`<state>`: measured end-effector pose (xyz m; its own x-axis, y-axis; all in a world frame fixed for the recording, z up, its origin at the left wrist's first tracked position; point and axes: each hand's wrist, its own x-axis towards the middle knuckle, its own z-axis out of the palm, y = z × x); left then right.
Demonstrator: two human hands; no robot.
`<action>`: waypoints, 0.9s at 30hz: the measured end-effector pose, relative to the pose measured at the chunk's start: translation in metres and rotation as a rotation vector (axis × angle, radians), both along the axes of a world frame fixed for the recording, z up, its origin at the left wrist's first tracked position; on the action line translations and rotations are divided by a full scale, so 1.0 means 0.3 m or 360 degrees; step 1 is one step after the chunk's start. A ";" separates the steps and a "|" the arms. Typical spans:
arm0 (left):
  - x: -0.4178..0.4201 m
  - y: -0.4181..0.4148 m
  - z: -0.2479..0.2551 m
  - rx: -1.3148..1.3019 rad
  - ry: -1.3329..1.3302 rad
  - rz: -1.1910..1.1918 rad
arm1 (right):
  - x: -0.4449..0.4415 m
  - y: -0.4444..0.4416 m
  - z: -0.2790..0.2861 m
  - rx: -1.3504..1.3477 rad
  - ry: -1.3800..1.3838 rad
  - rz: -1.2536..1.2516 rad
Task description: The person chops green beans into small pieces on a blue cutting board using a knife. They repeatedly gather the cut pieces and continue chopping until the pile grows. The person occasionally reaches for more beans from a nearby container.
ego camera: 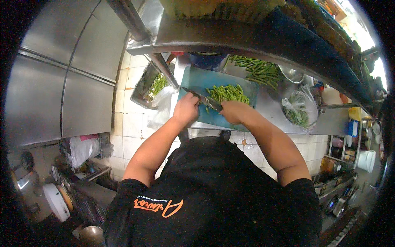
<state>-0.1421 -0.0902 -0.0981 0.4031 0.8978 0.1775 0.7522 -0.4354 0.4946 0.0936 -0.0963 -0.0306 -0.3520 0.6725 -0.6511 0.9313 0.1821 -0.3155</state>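
Note:
My right hand (233, 111) grips the handle end of a kitchen knife (208, 100), its dark blade pointing left across a blue-green cutting board (193, 78). At the board's left side, my left hand (186, 108) has its fingers curled close to the blade's front part. Whether those fingers pinch anything is hidden. Just beyond the knife lies a heap of cut green beans (230, 92), with a few small bits near the blade. Longer, uncut-looking green beans (257, 69) are piled past the board's far right corner.
A steel shelf edge (197, 48) hangs over the steel table (268, 106), with a slanting metal post (165, 71) at left. Left of the table is a dark bin (135, 95) holding green scraps. A clear bag of greens (297, 109) and a metal bowl (291, 74) sit right.

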 end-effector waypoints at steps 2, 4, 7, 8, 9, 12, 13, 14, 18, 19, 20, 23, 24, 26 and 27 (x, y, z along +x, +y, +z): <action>-0.008 0.004 -0.032 -0.0015 0.0041 -0.0004 | -0.006 -0.085 -0.146 0.0164 0.0169 -0.0182; -0.004 0.004 -0.043 0.0024 -0.0004 -0.0010 | -0.025 -0.134 -0.169 0.0217 0.0244 -0.0326; -0.006 0.009 -0.018 0.0035 0.0093 -0.0092 | -0.048 -0.117 -0.076 0.0161 0.0198 -0.0432; -0.007 0.014 0.002 -0.0076 0.0176 -0.0131 | -0.028 -0.103 -0.046 0.0149 0.0175 -0.0404; -0.007 0.024 -0.029 -0.0031 0.0069 -0.0088 | -0.005 -0.088 -0.019 0.0146 0.0163 -0.0368; 0.109 0.071 0.151 0.0143 -0.0273 -0.0019 | 0.059 -0.122 0.017 0.0092 0.0233 -0.0369; 0.166 0.086 0.208 0.0184 -0.0320 -0.0024 | 0.061 -0.149 0.013 0.0050 0.0270 -0.0320; 0.230 0.102 0.238 0.0223 -0.0368 -0.0032 | 0.054 -0.177 0.000 0.0008 0.0308 -0.0272; 0.522 0.203 0.240 0.0222 -0.0250 -0.0397 | 0.035 -0.234 -0.082 0.0015 0.0383 -0.0361; 0.588 0.232 0.216 0.0107 -0.0110 -0.0504 | 0.047 -0.242 -0.095 0.0006 0.0390 -0.0397; 0.659 0.261 0.186 -0.0007 0.0033 -0.0613 | 0.061 -0.248 -0.105 -0.0003 0.0396 -0.0437; 0.888 0.360 -0.066 0.0276 0.0030 -0.0270 | 0.124 -0.242 -0.050 -0.0006 0.0389 -0.0544; 0.953 0.392 -0.130 0.0365 0.0021 -0.0149 | 0.130 -0.234 -0.037 -0.0039 0.0368 -0.0539; 1.020 0.445 -0.196 0.0483 0.0009 -0.0008 | 0.123 -0.230 -0.054 -0.0044 0.0391 -0.0539; 1.042 0.458 -0.206 0.0505 0.0002 0.0022 | 0.127 -0.240 -0.061 -0.0019 0.0412 -0.0542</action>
